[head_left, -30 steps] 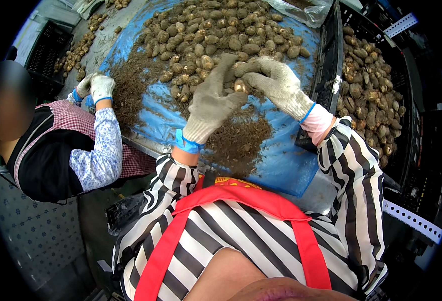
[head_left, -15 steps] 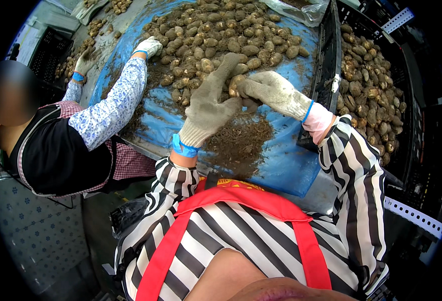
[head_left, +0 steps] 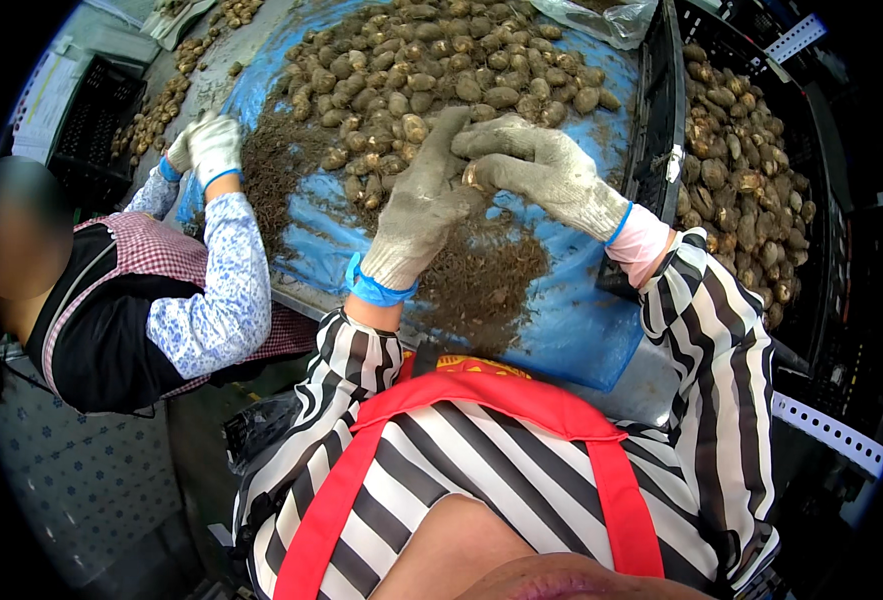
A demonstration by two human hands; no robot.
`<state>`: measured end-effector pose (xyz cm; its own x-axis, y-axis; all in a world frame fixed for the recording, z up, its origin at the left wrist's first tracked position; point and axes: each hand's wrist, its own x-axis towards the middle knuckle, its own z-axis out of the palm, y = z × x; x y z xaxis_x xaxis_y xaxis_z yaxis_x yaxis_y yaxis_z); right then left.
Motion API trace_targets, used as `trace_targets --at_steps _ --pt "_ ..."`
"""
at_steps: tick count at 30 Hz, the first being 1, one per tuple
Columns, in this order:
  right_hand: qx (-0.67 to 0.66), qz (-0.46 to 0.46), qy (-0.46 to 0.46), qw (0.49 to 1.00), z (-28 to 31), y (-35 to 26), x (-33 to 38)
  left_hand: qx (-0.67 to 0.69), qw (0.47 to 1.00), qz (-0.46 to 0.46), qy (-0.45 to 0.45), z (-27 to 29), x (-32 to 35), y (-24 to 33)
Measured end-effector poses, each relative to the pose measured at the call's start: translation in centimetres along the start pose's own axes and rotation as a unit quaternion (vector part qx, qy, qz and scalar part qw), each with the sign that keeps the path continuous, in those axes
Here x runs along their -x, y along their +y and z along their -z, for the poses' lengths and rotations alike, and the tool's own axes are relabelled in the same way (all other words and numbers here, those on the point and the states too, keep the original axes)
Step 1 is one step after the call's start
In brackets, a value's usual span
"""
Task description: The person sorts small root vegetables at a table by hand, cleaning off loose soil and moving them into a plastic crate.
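My left hand point(head_left: 419, 200), in a soiled white knit glove, is closed around one side of a small brown taro point(head_left: 470, 176). My right hand point(head_left: 551, 175), gloved the same way, meets it from the right with thumb and fingers bent over that taro. Most of the taro is hidden between the gloves; a pale brown patch shows. Both hands hover over a heap of loose dirt and root hairs point(head_left: 481, 285). Just beyond them spreads a large pile of unpeeled taros point(head_left: 431, 75) on a blue plastic sheet point(head_left: 581, 335).
On my right stands a black crate point(head_left: 658, 130) beside many taros point(head_left: 736, 180). A co-worker point(head_left: 111, 290) in flowered sleeves is at my left, white-gloved hands point(head_left: 206, 145) together. Past them are another black crate point(head_left: 96, 115) and smaller taros point(head_left: 156, 115). Clear plastic point(head_left: 601, 25) lies at the back.
My right fingers have moved up and over the taro, covering more of it. The co-worker's nearer hand has drawn back left from the pile to their other hand.
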<state>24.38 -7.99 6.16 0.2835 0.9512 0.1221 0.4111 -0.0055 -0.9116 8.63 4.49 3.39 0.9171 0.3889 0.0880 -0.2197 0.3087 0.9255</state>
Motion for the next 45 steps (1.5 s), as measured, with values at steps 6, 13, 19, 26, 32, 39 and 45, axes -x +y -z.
trace_targets --at_steps 6,13,19,26,32,39,45 --pt "-0.171 -0.093 0.098 0.976 0.6 1.9 -0.6 0.193 0.976 0.033 -0.098 -0.3 -0.3 -1.1" --pt "-0.105 -0.138 0.129 0.976 1.3 3.1 -0.3 0.251 0.967 0.014 -0.034 0.5 0.2 -1.3" --pt "-0.094 -0.122 0.012 0.988 0.1 0.3 -0.3 0.140 0.986 0.002 -0.094 1.2 -0.3 -2.0" --pt "-0.199 -0.050 0.108 0.973 0.9 3.6 -0.6 0.493 0.865 0.091 -0.023 0.9 -0.5 -3.5" --pt "0.051 0.003 0.058 0.997 0.0 0.4 -0.4 0.570 0.819 0.065 -0.025 2.9 -0.5 -5.3" --pt "-0.024 -0.042 0.024 0.999 0.5 0.1 -0.1 0.358 0.926 0.113 0.026 1.4 0.1 -4.5" --pt "-0.090 -0.088 0.104 0.987 0.9 2.4 -0.3 0.406 0.906 0.118 -0.003 -0.4 0.3 -3.7"
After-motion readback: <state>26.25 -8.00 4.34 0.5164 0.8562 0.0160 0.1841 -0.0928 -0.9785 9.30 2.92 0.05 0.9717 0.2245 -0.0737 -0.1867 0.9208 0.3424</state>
